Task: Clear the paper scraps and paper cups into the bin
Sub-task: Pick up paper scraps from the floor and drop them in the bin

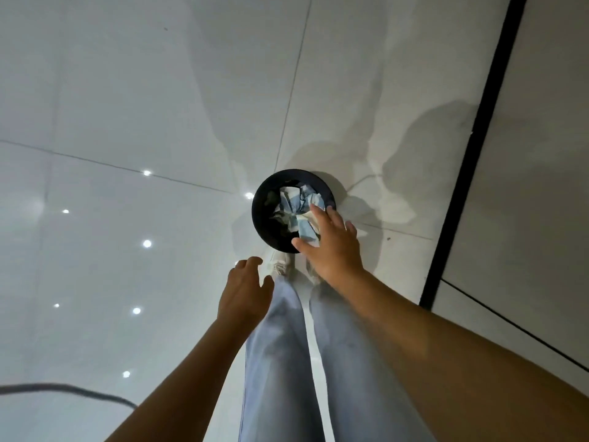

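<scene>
1. A view straight down from a person's head onto a glossy white tiled floor [127, 116], with small ceiling lights reflected in the tiles on the left.
2. A round black bin [264, 215] stands on the floor just beyond the person's feet, close to where two tile seams meet.
3. Crumpled paper scraps [294, 207], white and pale blue, lie inside the bin, bunched toward its right side.
4. The right hand [331, 247] reaches over the bin's near right rim, fingers spread and nearly straight. The fingertips [314, 209] overlap the top of the scraps; whether they touch the paper cannot be told. Nothing is gripped.
5. The left hand [245, 291] hangs lower and to the left, apart from the bin, fingers loosely curled and holding nothing.
6. Pale blue trouser legs [283, 346] run down the middle, between the two bare forearms.
7. A black strip [471, 154] crosses the floor on the right, and a dark cable [79, 390] curves across the lower left corner.
</scene>
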Action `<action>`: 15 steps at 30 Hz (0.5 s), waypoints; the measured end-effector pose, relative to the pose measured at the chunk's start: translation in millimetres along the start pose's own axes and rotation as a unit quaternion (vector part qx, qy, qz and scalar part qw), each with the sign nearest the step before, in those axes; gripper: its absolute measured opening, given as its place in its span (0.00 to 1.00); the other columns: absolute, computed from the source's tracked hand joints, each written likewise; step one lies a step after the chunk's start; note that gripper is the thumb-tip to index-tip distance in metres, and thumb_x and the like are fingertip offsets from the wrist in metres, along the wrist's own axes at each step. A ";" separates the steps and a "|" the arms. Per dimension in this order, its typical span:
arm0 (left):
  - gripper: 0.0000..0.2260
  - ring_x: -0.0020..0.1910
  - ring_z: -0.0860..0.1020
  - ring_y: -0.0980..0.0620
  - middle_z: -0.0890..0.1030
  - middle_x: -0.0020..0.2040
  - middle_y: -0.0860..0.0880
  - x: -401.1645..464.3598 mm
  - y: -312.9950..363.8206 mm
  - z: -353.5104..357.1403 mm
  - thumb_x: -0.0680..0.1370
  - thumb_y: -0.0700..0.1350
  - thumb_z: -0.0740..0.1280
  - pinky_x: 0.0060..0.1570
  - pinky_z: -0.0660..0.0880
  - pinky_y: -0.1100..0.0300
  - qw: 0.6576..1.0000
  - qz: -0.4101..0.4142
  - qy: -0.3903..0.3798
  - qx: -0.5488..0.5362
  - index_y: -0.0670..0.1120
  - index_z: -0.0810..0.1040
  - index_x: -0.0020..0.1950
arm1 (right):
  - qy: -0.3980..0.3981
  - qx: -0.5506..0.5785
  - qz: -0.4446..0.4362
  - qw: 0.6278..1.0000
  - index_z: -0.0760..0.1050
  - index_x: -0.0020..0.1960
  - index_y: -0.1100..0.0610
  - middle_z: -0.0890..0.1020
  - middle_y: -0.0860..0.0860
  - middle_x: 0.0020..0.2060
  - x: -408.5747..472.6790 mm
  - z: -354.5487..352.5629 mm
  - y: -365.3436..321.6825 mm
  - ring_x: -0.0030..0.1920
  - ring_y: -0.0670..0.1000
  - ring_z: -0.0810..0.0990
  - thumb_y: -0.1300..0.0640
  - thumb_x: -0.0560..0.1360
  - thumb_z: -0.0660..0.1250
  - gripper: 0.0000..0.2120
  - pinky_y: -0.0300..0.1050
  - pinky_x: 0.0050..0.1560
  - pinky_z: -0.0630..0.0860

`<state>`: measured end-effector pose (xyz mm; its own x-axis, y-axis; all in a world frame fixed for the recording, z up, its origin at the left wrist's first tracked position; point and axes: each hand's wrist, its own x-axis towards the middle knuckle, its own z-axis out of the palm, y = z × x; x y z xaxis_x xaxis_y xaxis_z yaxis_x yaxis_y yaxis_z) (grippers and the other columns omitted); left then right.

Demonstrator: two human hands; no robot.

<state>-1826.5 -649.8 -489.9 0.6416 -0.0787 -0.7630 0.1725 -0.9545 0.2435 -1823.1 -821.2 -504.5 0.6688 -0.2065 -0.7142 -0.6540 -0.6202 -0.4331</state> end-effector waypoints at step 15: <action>0.14 0.58 0.73 0.51 0.75 0.61 0.50 -171.8 -30.6 -75.5 0.81 0.46 0.55 0.56 0.70 0.61 0.987 -0.013 0.158 -0.008 0.46 0.71 0.64 | -0.114 -0.301 -0.207 0.924 0.61 0.74 0.50 0.67 0.50 0.70 -144.4 -19.6 -115.2 0.68 0.56 0.65 0.52 0.78 0.61 0.25 0.49 0.65 0.68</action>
<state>-1885.6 -585.3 -321.1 0.8378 0.0413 -0.5445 0.2013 -0.9503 0.2376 -1837.4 -734.8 -340.7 0.6809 0.2659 -0.6824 0.0028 -0.9327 -0.3606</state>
